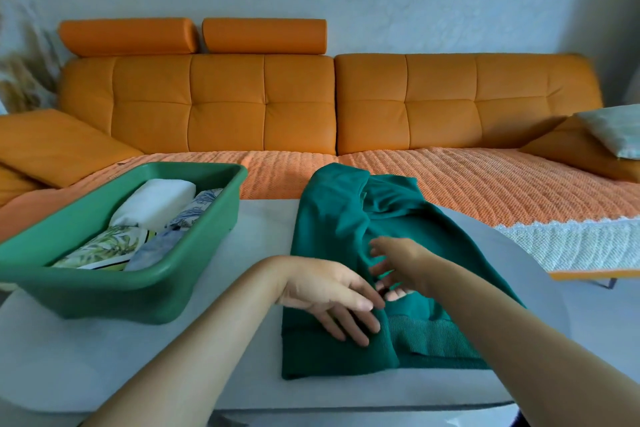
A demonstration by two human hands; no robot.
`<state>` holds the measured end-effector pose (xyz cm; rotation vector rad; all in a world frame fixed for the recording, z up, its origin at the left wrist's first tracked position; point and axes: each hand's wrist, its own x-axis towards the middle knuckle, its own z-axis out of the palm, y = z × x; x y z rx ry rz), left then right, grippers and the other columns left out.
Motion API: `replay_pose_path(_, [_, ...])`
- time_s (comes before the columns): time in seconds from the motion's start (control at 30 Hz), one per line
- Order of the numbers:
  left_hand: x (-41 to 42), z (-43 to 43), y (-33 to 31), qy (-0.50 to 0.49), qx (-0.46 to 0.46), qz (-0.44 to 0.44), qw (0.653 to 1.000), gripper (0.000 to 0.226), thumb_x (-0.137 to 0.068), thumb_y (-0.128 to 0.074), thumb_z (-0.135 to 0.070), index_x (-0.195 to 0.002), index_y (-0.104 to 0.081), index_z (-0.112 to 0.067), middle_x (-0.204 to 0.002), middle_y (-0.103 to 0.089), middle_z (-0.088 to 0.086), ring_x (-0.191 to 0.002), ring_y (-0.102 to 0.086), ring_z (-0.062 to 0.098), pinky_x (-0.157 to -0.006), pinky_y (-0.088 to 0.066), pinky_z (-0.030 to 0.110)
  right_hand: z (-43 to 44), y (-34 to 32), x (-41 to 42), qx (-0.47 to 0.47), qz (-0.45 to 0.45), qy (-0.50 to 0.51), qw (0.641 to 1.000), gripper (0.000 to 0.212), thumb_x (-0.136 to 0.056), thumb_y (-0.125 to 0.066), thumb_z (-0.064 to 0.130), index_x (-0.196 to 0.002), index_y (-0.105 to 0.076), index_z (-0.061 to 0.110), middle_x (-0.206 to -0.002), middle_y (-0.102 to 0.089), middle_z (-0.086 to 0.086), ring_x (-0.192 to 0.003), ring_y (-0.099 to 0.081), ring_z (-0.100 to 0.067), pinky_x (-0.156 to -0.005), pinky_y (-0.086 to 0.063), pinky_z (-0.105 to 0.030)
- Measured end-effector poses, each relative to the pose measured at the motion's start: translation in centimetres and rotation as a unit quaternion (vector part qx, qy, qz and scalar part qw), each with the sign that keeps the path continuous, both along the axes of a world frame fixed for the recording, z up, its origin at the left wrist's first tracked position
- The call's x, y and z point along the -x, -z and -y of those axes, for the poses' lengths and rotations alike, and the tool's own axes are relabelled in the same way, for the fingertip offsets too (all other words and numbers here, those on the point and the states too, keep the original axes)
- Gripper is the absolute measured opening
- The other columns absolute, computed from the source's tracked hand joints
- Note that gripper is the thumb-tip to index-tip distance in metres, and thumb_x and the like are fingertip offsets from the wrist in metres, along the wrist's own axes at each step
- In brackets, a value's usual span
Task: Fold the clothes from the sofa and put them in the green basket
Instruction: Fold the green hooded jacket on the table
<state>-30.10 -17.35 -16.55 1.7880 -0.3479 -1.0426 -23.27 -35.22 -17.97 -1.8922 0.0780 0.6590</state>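
Lying flat on a white table: one dark green sweatshirt, partly folded, its body running away from the fingers toward the sofa and its ribbed hem on the near side of them. Left hand: palm down on the lower left part of the garment, fingers straight and slightly fanned, resting on a folded-over edge of cloth just left of the hem. Right hand: just beyond and right of the left fingertips, over the middle of the garment, its fingers spread apart and lightly bent, tips at a crease in the fabric; whether they press the cloth cannot be told. The two hands nearly meet above the fold. Green basket: on the same table, well left of the left fingers, apart from the sweatshirt. Contents, all folded: one white piece at the far end; one blue leaf-patterned piece beside it, on the side nearer the hands; one yellow-green leaf-print piece at the near end; one blue-grey piece next to that. Beyond the fingers: orange sofa with a woven orange cover on the seat and a pale cushion far to the right
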Motion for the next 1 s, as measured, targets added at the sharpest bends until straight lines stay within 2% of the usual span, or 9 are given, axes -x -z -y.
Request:
replay_pose_path(0.1, [-0.8,-1.0,0.1,-0.088,0.006,0.118,0.989,0.024,-0.103,-0.043,-0.008,-0.115,-0.060,-0.019,-0.113,-0.072,0.006,-0.091,-0.072,0.016,-0.076,-0.056,0.024,-0.3,1.3,0.4,0.088,0.061,-0.049,0.993,0.015,-0.092,-0.063,0.021,-0.106,-0.058,0.016,-0.077,-0.059,-0.006,-0.044,-0.056,-0.012,-0.048,-0.049,-0.026])
replay_pose_path(0.17, [-1.5,-2.2,0.5,-0.222,-0.050,0.269,0.936,0.026,-0.098,-0.046,-0.005,-0.101,-0.064,-0.023,-0.097,-0.074,-0.002,-0.078,-0.071,0.010,-0.069,-0.052,0.022,-0.6,2.0,0.4,0.100,0.094,-0.042,0.990,0.030,-0.088,-0.070,0.018,-0.115,-0.059,0.019,-0.067,-0.058,-0.003,-0.040,-0.054,-0.010,-0.043,-0.048,-0.023])
replay_pose_path(0.3, [-2.5,-4.2,3.1,-0.235,-0.210,0.475,0.822,0.022,-0.097,-0.056,-0.021,-0.113,-0.066,-0.032,-0.118,-0.065,-0.013,-0.112,-0.057,0.008,-0.099,-0.044,0.028,-0.6,1.6,0.1,0.102,0.138,-0.004,0.985,0.017,-0.086,-0.062,0.009,-0.098,-0.067,0.020,-0.064,-0.062,-0.005,-0.041,-0.057,-0.012,-0.042,-0.050,-0.026])
replay_pose_path(0.4, [-2.2,-4.4,5.1,-0.121,-0.317,0.401,0.851,0.069,-0.092,-0.052,-0.063,-0.153,-0.029,-0.041,-0.161,-0.026,-0.008,-0.150,-0.016,0.016,-0.121,-0.019,0.039,0.5,0.7,-0.5,0.222,0.201,0.010,0.954,0.020,-0.076,-0.048,0.016,-0.085,-0.063,0.025,-0.071,-0.066,-0.003,-0.055,-0.062,-0.018,-0.052,-0.052,-0.029])
replay_pose_path(0.53, [-1.3,-4.3,6.2,-0.009,-0.408,0.273,0.871,0.103,-0.070,-0.041,-0.093,-0.153,0.004,-0.052,-0.165,0.018,-0.010,-0.152,0.017,0.014,-0.124,-0.001,0.046,1.5,1.8,-0.3,0.453,0.166,-0.137,0.865,0.020,-0.076,-0.045,0.022,-0.087,-0.059,0.012,-0.080,-0.066,-0.001,-0.066,-0.062,-0.016,-0.068,-0.051,-0.028])
replay_pose_path(0.63, [-0.9,-4.5,4.6,0.006,-0.424,0.245,0.872,0.110,-0.059,-0.053,-0.095,-0.151,-0.005,-0.059,-0.165,0.014,-0.014,-0.152,0.012,0.015,-0.123,-0.005,0.048,1.1,2.4,-0.2,0.468,0.299,-0.116,0.824,0.052,-0.077,-0.055,0.025,-0.128,-0.046,0.022,-0.116,-0.053,-0.003,-0.107,-0.055,-0.025,-0.087,-0.047,-0.037])
replay_pose_path(0.73, [-0.8,-4.1,2.9,-0.024,-0.424,0.226,0.876,0.087,-0.066,-0.047,-0.092,-0.145,-0.034,-0.057,-0.165,-0.010,-0.011,-0.151,-0.013,0.019,-0.119,-0.018,0.044,0.0,2.7,0.2,0.397,0.413,-0.190,0.797,0.074,-0.083,-0.049,0.024,-0.153,-0.025,0.033,-0.158,-0.023,-0.003,-0.145,-0.022,-0.026,-0.115,-0.024,-0.044])
replay_pose_path(0.83, [-1.2,-3.4,3.3,-0.195,-0.355,0.257,0.877,0.054,-0.090,-0.039,-0.072,-0.120,-0.061,-0.034,-0.143,-0.035,0.004,-0.118,-0.051,0.023,-0.098,-0.037,0.035,-0.7,3.9,0.5,0.384,0.280,-0.311,0.823,0.066,-0.095,-0.034,0.026,-0.158,-0.016,0.034,-0.167,-0.001,0.003,-0.154,0.000,-0.018,-0.123,-0.007,-0.045])
replay_pose_path(1.0, [-1.8,-3.1,4.7,-0.276,-0.405,0.230,0.841,0.061,-0.096,-0.061,-0.034,-0.150,-0.033,-0.034,-0.145,-0.027,0.011,-0.088,-0.052,0.023,-0.076,-0.045,0.030,-0.7,3.3,-0.2,0.294,0.297,-0.212,0.884,0.048,-0.098,-0.033,0.034,-0.143,-0.048,0.037,-0.161,-0.030,0.006,-0.148,-0.024,-0.015,-0.122,-0.017,-0.035])
